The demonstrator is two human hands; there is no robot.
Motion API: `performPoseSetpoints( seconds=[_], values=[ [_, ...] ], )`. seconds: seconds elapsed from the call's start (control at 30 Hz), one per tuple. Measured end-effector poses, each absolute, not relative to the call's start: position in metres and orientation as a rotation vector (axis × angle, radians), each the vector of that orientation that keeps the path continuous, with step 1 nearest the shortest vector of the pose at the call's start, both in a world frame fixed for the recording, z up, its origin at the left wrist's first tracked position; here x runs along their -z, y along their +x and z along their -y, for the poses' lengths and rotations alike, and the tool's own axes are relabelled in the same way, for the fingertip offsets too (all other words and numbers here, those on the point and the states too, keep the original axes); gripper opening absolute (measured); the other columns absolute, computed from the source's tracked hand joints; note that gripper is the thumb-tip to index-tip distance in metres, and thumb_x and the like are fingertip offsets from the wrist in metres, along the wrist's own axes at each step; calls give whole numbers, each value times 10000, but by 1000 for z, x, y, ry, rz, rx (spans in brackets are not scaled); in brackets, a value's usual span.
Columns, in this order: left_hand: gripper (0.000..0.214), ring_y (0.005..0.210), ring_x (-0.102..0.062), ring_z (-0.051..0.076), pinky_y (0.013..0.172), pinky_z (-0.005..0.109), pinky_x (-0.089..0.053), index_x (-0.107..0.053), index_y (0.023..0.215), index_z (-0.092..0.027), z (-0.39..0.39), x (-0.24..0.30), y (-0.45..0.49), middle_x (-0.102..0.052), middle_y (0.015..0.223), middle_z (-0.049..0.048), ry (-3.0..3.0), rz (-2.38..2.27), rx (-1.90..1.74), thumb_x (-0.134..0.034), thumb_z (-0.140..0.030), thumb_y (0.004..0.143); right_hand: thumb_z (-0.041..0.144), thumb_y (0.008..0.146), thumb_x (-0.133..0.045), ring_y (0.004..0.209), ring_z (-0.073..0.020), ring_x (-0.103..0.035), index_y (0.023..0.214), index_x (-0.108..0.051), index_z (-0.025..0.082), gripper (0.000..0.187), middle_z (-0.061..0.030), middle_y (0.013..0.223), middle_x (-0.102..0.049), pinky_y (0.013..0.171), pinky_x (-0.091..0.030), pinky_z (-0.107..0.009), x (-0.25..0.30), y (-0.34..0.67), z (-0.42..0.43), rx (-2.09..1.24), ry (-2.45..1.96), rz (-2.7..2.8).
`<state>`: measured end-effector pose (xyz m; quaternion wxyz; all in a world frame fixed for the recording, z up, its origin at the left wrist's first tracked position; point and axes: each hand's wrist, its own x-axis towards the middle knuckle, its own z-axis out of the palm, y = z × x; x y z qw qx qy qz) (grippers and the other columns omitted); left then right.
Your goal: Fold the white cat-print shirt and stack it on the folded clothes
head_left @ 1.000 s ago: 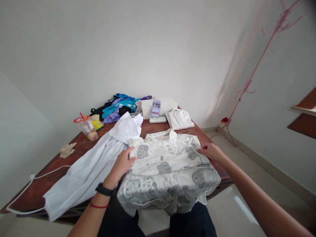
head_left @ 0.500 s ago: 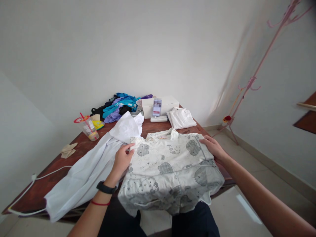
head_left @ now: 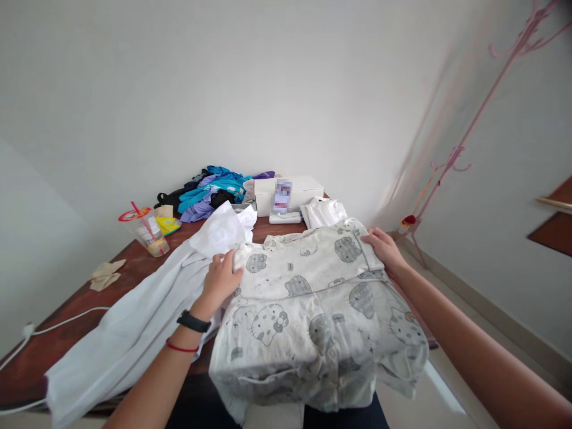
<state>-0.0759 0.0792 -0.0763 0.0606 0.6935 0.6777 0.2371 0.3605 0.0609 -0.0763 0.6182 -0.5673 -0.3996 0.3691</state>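
A cream shirt printed with grey cat faces (head_left: pixel 313 310) is raised off the brown table (head_left: pixel 80 301), its lower part hanging over the near edge. My left hand (head_left: pixel 220 279), with a black watch and a red string at the wrist, is closed on the shirt's left shoulder. My right hand (head_left: pixel 382 250) is closed on its right shoulder. Both hands hold the folded top edge up towards me.
A pale blue-white garment (head_left: pixel 134 322) lies spread to the left. At the back are a heap of blue, purple and black clothes (head_left: pixel 210 193), a white box (head_left: pixel 290 190), a folded white cloth (head_left: pixel 324 211) and a plastic cup (head_left: pixel 145 229). A white cable (head_left: pixel 53 322) runs at left. A pink coat stand (head_left: pixel 465 143) stands at right.
Both hands have closed on the shirt's shoulders and lifted it off the table towards me; before, they lay flat on it.
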Motion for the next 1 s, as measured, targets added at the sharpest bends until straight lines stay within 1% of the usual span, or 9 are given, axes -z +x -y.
performPoseSetpoints(
  seconds=[0.1,0.2,0.27,0.37,0.57,0.67,0.77,0.83,1.0],
  values=[
    [596,1399,-387,466,1040,574,-407,-488,1472,-149,-70,72,-57,-319,1576,256,2332,-2169,-461,-561,-357,918,358,622,-752,489,-97,-439,693,-471,224,320,78,564,-490,438,-327,-210,112,368,-58,-948,-1423,861],
    [545,1495,-201,463,1122,597,-295,-516,1439,-159,-85,58,-28,-324,1601,213,2552,-1993,-396,-540,-380,941,398,644,-762,489,-116,-485,741,-491,232,332,71,572,-527,444,-362,-220,134,374,-53,-981,-1489,847],
    [556,1476,-269,444,1130,569,-292,-505,1442,-155,-112,49,-8,-403,1563,211,2571,-1779,-385,-529,-406,946,427,662,-769,519,-145,-552,852,-537,236,355,51,625,-603,471,-415,-241,139,375,-51,-966,-1492,876],
    [627,1413,-419,381,1104,449,-353,-474,1455,-136,-164,45,12,-471,1516,222,2448,-1475,-412,-573,-427,909,441,665,-792,604,-196,-649,1024,-559,237,474,8,742,-700,537,-496,-285,139,373,-50,-886,-1480,948],
    [666,1099,-675,348,866,339,-494,-607,1319,-99,-227,71,25,-690,1238,219,2351,-1416,-449,-698,-483,782,431,683,-804,916,-306,-742,1265,-549,262,658,-67,1025,-768,723,-608,-402,139,369,-49,-950,-1349,980],
    [622,1020,-696,330,823,323,-498,-683,1227,-134,-236,81,27,-740,1128,171,2354,-1373,-445,-753,-484,717,427,700,-801,954,-324,-745,1341,-551,262,708,-68,1071,-773,734,-623,-414,135,368,-47,-1010,-1358,976],
    [388,967,-698,301,799,301,-490,-769,989,-185,-241,83,32,-769,1042,120,2374,-1304,-419,-772,-433,690,407,704,-811,1011,-323,-737,1392,-536,253,757,-66,1151,-761,796,-626,-419,133,368,-46,-1074,-1337,935],
    [238,897,-697,268,776,289,-482,-776,869,-205,-244,78,34,-777,962,83,2394,-1240,-413,-733,-391,727,399,701,-821,1056,-320,-725,1427,-513,249,803,-70,1218,-739,839,-621,-422,134,369,-46,-1111,-1314,922],
    [286,966,-662,257,864,304,-467,-761,998,-199,-248,57,35,-743,1035,80,2476,-1150,-599,-572,-371,868,399,758,-772,1260,-316,-618,1510,-432,273,835,-58,1449,-589,918,-602,-410,139,371,-45,-1039,-1285,1040]
  ],
)
